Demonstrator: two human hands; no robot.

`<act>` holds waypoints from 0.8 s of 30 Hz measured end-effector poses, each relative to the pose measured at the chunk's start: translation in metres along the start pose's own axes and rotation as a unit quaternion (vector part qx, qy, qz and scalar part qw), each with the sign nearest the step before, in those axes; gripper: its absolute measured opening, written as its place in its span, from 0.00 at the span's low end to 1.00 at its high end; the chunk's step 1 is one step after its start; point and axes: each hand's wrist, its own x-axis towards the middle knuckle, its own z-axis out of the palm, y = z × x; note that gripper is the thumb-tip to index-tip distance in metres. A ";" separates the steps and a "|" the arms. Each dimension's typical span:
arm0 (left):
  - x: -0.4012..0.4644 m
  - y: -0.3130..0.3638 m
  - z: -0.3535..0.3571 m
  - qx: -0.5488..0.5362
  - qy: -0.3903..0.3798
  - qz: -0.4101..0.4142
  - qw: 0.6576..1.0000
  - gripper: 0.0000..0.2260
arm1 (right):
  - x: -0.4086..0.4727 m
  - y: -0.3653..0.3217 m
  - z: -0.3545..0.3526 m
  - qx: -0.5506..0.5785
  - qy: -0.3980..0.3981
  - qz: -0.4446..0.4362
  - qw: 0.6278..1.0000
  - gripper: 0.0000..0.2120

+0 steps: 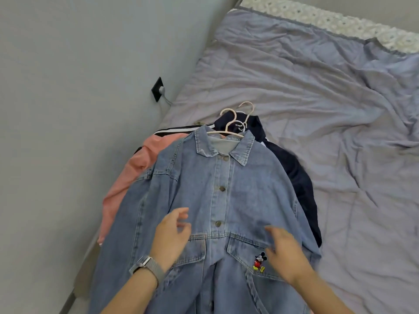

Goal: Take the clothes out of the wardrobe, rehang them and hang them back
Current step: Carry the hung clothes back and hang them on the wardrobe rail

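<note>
A blue denim jacket (229,191) lies buttoned on top of a pile of clothes on the bed, with a pale hanger (229,130) in its collar. Under it lie a pink garment (133,175) on the left and a dark navy garment (294,175) on the right, each with a hanger hook showing above. My left hand (170,236), with a wristband, hovers open over the jacket's lower left front. My right hand (285,254) hovers open over the right pocket with the cartoon mouse patch. Neither hand holds anything.
The bed is covered by a wrinkled lilac-grey quilt (317,98) with a lace-patterned sheet (340,21) at its far end. A grey wall (79,87) runs along the left, with a black socket and plugged cable (158,89) near the bed edge.
</note>
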 end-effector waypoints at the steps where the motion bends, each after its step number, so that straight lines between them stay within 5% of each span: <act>1: 0.009 -0.003 0.003 -0.001 0.005 -0.001 1.000 0.16 | 0.017 -0.006 -0.001 -0.007 -0.002 -0.027 1.000 0.26; 4: 0.027 -0.005 0.013 -0.004 0.016 0.001 1.000 0.15 | 0.072 -0.022 -0.017 -0.017 0.011 -0.105 0.994 0.26; 10: 0.050 -0.005 0.018 -0.037 0.034 0.019 0.999 0.15 | 0.190 -0.043 -0.090 0.004 0.257 -0.068 0.964 0.28; 14: 0.056 -0.007 0.016 -0.037 0.049 0.020 0.998 0.15 | 0.228 -0.043 -0.092 0.067 0.147 0.029 0.986 0.28; 16: 0.056 -0.005 0.011 -0.041 0.066 0.016 0.997 0.15 | 0.218 -0.050 -0.078 0.040 0.179 0.046 0.982 0.26; 19: 0.057 0.000 0.001 -0.022 0.132 0.053 0.990 0.16 | 0.175 -0.060 -0.066 0.067 0.241 0.000 0.968 0.25; 24: 0.062 0.021 -0.019 0.085 0.219 0.186 0.954 0.28 | 0.097 -0.053 -0.063 0.175 0.179 -0.142 0.958 0.22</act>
